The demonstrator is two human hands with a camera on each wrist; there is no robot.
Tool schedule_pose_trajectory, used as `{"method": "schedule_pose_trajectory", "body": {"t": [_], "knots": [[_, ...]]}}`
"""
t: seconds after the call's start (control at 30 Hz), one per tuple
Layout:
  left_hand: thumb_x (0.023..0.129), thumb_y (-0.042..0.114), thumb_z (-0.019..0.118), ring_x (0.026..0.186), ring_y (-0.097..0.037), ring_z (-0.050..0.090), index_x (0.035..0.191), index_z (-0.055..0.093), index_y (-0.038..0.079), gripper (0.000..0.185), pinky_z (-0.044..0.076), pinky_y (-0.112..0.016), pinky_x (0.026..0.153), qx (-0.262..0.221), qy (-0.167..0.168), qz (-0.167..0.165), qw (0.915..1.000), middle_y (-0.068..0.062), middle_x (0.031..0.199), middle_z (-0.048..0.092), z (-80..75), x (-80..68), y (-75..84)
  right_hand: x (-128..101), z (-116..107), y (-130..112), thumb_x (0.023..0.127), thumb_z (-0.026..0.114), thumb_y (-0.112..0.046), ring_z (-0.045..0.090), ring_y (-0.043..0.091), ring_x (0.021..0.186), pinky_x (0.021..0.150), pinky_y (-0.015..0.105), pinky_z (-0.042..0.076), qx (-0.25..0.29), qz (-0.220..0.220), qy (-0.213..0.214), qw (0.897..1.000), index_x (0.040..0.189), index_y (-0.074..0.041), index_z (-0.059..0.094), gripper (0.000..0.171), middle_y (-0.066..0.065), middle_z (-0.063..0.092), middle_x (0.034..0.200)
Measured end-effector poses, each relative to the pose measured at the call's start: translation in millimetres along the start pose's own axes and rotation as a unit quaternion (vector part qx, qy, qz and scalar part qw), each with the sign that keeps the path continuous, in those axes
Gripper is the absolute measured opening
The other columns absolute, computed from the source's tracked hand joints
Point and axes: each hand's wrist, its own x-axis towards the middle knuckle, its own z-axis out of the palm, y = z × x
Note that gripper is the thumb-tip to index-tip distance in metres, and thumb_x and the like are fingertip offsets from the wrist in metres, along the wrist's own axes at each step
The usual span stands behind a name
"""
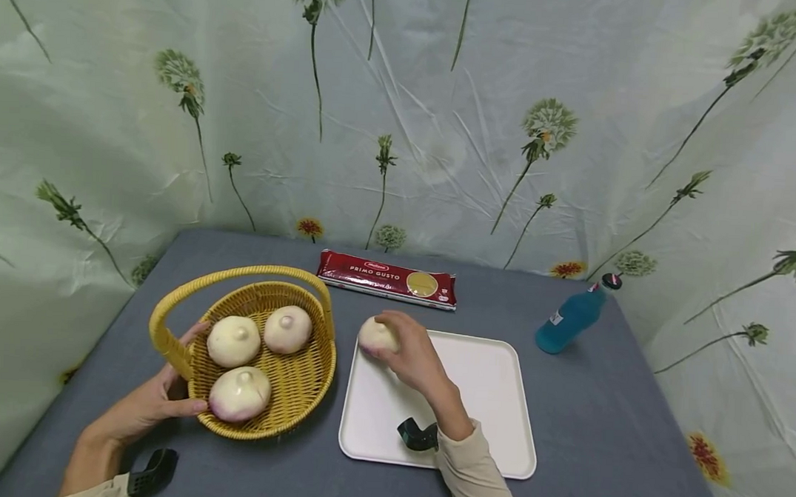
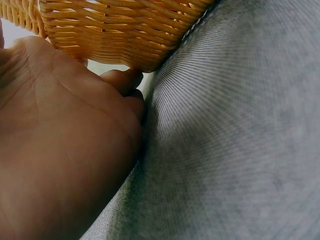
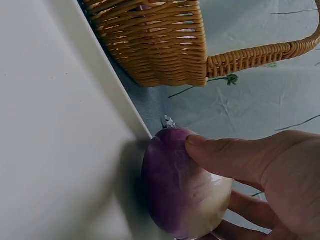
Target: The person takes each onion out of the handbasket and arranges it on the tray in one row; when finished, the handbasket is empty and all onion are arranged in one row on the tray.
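Observation:
My right hand (image 1: 410,353) grips a white and purple turnip (image 1: 374,338) over the far left corner of a white tray (image 1: 478,400). In the right wrist view, the thumb presses on the purple side of that turnip (image 3: 182,185) and other fingers reach round behind it. To the left stands a yellow wicker basket (image 1: 305,382) with an arched handle, holding three similar turnips. My left hand (image 1: 154,397) holds the basket's left side, thumb at the front rim and fingers spread along the outer wall. The left wrist view shows fingers close by the basket's woven underside (image 2: 115,35).
Behind the tray lies a red pack (image 1: 388,279) labelled Primo Gusto. A blue bottle (image 1: 577,316) with a dark cap is at the right of the grey tabletop (image 1: 596,435). A curtain (image 1: 437,117) printed with dandelions hangs along the table's far edge.

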Motion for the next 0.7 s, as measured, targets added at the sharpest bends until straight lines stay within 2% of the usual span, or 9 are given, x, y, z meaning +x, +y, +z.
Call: {"method": "schedule_pose_trajectory", "body": {"t": [0.1, 0.3, 0.47, 0.57, 0.7], "knots": [[0.091, -0.009, 0.063, 0.132, 0.019, 0.030, 0.161, -0.010, 0.030, 0.108, 0.035, -0.010, 0.098, 0.006, 0.004, 0.000, 1.0000, 0.015, 0.159, 0.012, -0.2, -1.8, 0.8, 0.8, 2.3, -0.3, 0.082, 0.080, -0.009, 0.056, 0.034, 0.128, 0.107, 0.048, 0.042, -0.002, 0.003, -0.005, 1.000, 0.126, -0.003, 0.065, 0.047, 0.017, 0.063, 0.133], [0.091, -0.009, 0.063, 0.132, 0.022, 0.026, 0.161, -0.008, 0.027, 0.107, 0.031, -0.007, 0.098, 0.012, 0.011, 0.000, 0.9999, 0.005, 0.165, 0.001, 1.4, -2.3, 0.9, 0.4, 4.2, 0.7, 0.081, 0.081, -0.008, 0.057, 0.034, 0.126, 0.107, 0.048, 0.043, 0.000, 0.008, 0.001, 1.000, 0.125, -0.003, 0.064, 0.047, 0.016, 0.063, 0.130], [0.091, -0.008, 0.063, 0.132, 0.020, 0.028, 0.161, -0.009, 0.029, 0.107, 0.032, -0.008, 0.098, 0.005, 0.007, 0.001, 1.0000, 0.012, 0.161, 0.008, -0.2, -2.5, 1.9, 1.1, 6.0, 1.5, 0.080, 0.081, -0.008, 0.057, 0.034, 0.124, 0.105, 0.049, 0.044, 0.009, 0.001, 0.008, 1.000, 0.123, -0.002, 0.064, 0.047, 0.016, 0.064, 0.127], [0.091, -0.008, 0.064, 0.131, 0.022, 0.027, 0.161, -0.008, 0.029, 0.107, 0.032, -0.008, 0.098, 0.012, 0.011, -0.004, 0.9999, 0.003, 0.165, 0.004, 0.6, -2.1, 3.1, 1.4, 6.4, 1.3, 0.081, 0.082, -0.011, 0.057, 0.035, 0.124, 0.104, 0.050, 0.043, 0.008, 0.000, 0.009, 1.000, 0.123, -0.002, 0.064, 0.046, 0.016, 0.064, 0.127], [0.091, -0.007, 0.065, 0.130, 0.023, 0.025, 0.161, -0.007, 0.029, 0.107, 0.031, -0.007, 0.098, 0.010, 0.017, -0.008, 0.9998, -0.010, 0.167, -0.011, 1.9, -1.3, 3.8, 2.4, 5.9, 0.0, 0.082, 0.082, -0.015, 0.056, 0.035, 0.124, 0.105, 0.051, 0.042, 0.003, 0.003, 0.007, 1.000, 0.123, -0.004, 0.065, 0.046, 0.015, 0.064, 0.128]]}}
